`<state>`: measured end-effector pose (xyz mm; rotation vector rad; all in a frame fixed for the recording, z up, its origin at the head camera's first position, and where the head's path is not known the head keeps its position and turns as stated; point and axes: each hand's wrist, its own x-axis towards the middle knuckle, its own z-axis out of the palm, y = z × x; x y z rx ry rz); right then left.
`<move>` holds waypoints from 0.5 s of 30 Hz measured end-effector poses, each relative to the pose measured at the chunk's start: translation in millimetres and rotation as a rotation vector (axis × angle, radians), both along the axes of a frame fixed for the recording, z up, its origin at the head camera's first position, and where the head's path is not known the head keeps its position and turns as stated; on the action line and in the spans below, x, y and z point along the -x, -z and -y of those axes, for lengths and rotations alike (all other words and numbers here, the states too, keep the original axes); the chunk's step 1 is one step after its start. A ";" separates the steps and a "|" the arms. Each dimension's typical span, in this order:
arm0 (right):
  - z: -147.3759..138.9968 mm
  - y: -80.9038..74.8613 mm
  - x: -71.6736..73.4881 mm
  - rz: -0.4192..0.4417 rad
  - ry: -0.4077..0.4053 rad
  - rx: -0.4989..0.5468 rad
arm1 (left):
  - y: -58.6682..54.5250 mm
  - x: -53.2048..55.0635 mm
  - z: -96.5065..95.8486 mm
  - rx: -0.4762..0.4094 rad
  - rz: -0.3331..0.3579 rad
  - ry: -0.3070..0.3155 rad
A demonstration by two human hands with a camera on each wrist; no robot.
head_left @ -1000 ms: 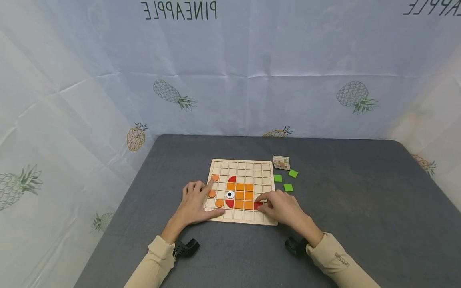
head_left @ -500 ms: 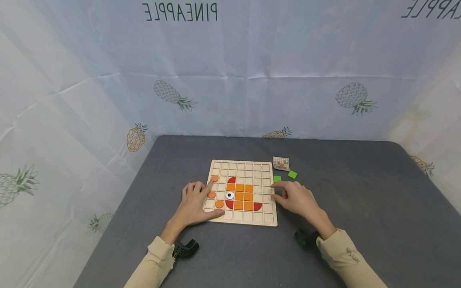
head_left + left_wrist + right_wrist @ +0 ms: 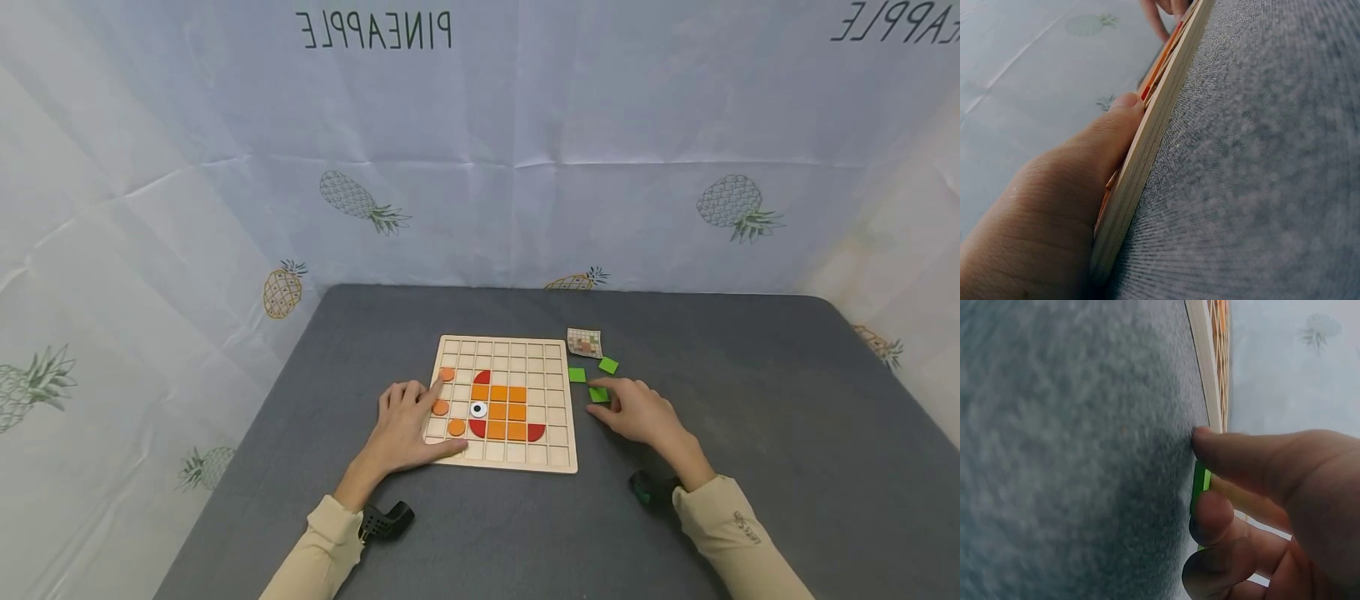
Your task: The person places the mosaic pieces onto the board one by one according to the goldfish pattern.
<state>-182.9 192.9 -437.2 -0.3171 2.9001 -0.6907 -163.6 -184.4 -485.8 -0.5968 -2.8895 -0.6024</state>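
A square wooden grid board [image 3: 546, 454] lies on the table. Orange squares [image 3: 497, 411], red quarter-round pieces [image 3: 536, 432] and a white eye disc [image 3: 478, 409] sit in its cells. My left hand [image 3: 403, 425] rests spread on the board's left side, thumb along the front edge, beside orange discs [image 3: 457, 427]. Right of the board, my right hand [image 3: 639, 412] is low over a green square tile [image 3: 598, 394]. Its thumb and index finger stand apart on either side of that tile. In the right wrist view the green tile [image 3: 1200, 484] is partly hidden behind fingers.
Two more green tiles lie nearby, one against the board [image 3: 577, 375] and one farther right [image 3: 608, 365]. A small printed picture card [image 3: 584, 342] is at the board's back right corner. The dark grey table [image 3: 720, 375] meets a pineapple-print cloth [image 3: 480, 225] behind.
My right hand has let go of the red quarter-round piece, leaving it in its cell, and moved right off the board to a green tile. The left hand stays in place.
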 end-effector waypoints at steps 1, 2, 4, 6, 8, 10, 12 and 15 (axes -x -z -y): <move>-1.0 0.4 0.6 0.000 0.001 0.000 | 0.2 0.0 0.0 0.004 0.002 -0.002; -1.8 0.6 1.0 -0.003 0.003 0.000 | 0.4 0.0 0.0 0.008 0.000 -0.003; -3.0 0.7 1.7 -0.010 0.004 -0.002 | 0.7 0.1 0.1 0.013 -0.005 -0.003; -3.7 1.0 2.3 -0.018 0.008 -0.004 | 0.9 0.3 -0.1 0.011 -0.012 -0.002; -3.7 1.1 2.2 -0.026 0.010 -0.002 | 1.0 0.7 -0.2 0.006 -0.016 0.000; -3.6 1.4 2.2 -0.034 0.010 -0.001 | 1.3 1.2 -0.1 0.002 -0.017 0.002; -3.4 1.8 2.4 -0.037 0.014 -0.001 | 1.4 1.5 0.0 0.003 -0.016 0.001; -2.8 2.1 3.0 -0.042 0.019 -0.006 | 1.5 1.6 0.0 0.011 -0.013 0.002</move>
